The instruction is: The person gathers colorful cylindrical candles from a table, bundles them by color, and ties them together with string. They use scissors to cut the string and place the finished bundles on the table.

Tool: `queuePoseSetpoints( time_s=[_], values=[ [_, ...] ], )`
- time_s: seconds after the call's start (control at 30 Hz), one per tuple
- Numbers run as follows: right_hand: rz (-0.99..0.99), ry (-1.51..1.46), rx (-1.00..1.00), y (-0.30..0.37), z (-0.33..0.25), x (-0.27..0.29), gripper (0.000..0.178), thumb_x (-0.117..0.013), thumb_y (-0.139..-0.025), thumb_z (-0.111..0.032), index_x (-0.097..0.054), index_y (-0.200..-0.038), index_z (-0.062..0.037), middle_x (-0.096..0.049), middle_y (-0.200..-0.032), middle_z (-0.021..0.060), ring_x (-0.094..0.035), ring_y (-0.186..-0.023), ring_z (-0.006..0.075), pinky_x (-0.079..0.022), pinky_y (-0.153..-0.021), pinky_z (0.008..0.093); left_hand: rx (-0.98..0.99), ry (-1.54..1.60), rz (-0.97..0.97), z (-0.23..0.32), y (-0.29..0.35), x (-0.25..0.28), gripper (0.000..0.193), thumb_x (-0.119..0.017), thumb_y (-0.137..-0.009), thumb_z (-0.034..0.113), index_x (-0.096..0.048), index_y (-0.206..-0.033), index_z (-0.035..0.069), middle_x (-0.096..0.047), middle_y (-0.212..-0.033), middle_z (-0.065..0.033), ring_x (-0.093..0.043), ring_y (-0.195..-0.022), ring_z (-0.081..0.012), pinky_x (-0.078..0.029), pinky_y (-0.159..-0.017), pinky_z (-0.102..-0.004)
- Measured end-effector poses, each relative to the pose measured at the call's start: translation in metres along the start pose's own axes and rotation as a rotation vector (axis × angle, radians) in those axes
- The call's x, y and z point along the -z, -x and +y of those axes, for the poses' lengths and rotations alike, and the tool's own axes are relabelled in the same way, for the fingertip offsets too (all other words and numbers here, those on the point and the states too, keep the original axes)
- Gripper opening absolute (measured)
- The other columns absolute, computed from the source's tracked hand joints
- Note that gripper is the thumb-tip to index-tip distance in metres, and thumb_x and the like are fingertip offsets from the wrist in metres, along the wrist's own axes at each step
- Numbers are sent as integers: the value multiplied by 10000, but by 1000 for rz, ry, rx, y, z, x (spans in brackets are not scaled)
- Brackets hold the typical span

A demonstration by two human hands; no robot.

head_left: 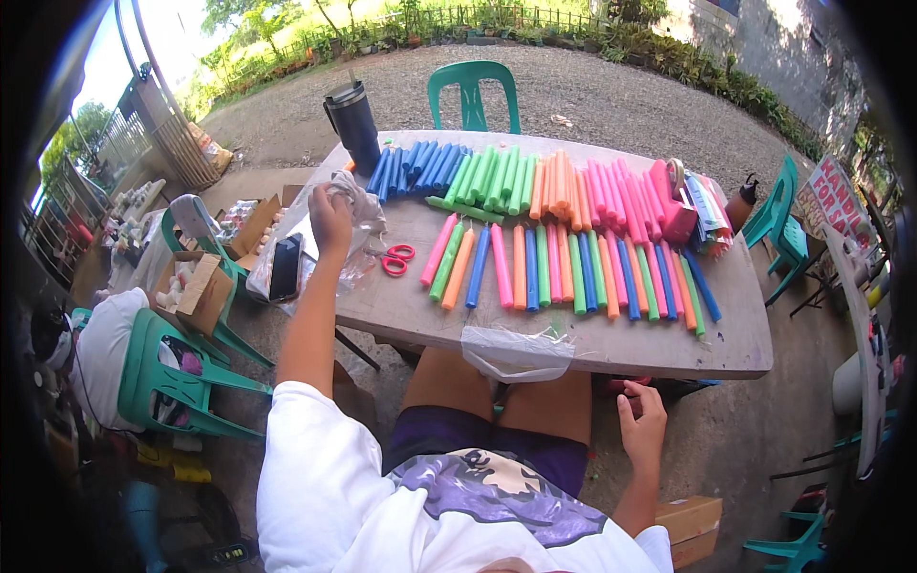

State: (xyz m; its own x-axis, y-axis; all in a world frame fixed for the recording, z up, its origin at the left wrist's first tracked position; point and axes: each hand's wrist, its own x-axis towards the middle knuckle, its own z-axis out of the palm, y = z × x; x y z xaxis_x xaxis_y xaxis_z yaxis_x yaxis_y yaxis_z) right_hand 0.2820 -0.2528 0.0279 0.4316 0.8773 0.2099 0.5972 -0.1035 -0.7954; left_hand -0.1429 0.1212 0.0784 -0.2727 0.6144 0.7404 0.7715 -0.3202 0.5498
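Observation:
My left hand (330,218) is at the table's far left with its fingers closed on a crumpled greyish cloth (361,202). Clear plastic wrapping (346,277) lies beneath it, beside a dark phone (285,267) and red-handled scissors (397,259). My right hand (643,420) hangs by my right thigh below the table edge, fingers apart and loosely bent, holding nothing visible. Long candles cover the table: blue candles (420,168), green candles (492,179), orange candles (561,191) and pink candles (621,196) in colour piles, with a mixed-colour row (573,272) in front.
A dark tumbler (353,126) stands at the far left corner. On the right are a pink tape dispenser (676,212) and plastic packs (707,215). A white plastic strip (516,353) hangs over the front edge. Green chairs (473,95) and a cardboard box (196,291) surround the table.

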Motion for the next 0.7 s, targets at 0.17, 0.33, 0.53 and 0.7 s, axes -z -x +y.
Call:
queuePoseSetpoints(
  time_s=[0.17,0.33,0.53,0.7],
  values=[
    [47,-260,56,-16,-15,-28,369,-649,-850,-168,-565,-1185,-37,-598,-1050,124,-606,-976,209,-474,-864,324,32,799,-158,134,61,49,179,-410,-805,53,-500,-945,-13,-524,-822,-101,-482,-731,-172,-423,-709,-297],
    [-283,-1191,258,-4,-97,-111,1014,-639,-806,-554,-50,-1493,-97,-241,-1459,127,-315,-1310,238,-284,-1056,372,-294,1063,-586,194,169,72,207,-460,-708,129,-509,-877,20,-531,-928,-146,-527,-875,-231,-420,-837,-347],
    [79,-920,220,4,-82,-154,837,-512,-858,-605,-214,-1411,-52,-360,-1335,87,-375,-1228,212,-298,-1024,357,131,1275,-902,219,247,73,404,-353,-947,266,-491,-1229,11,-396,-1406,-197,-352,-1330,-316,-176,-1118,-384],
    [238,-505,671,-16,-55,-159,608,-650,-819,-472,-433,-1160,-18,-499,-1005,82,-508,-812,205,-417,-735,349,876,1509,-806,211,284,66,508,-331,-993,473,-521,-1160,32,-592,-1070,-82,-585,-996,-171,-470,-870,-315]
  ],
)
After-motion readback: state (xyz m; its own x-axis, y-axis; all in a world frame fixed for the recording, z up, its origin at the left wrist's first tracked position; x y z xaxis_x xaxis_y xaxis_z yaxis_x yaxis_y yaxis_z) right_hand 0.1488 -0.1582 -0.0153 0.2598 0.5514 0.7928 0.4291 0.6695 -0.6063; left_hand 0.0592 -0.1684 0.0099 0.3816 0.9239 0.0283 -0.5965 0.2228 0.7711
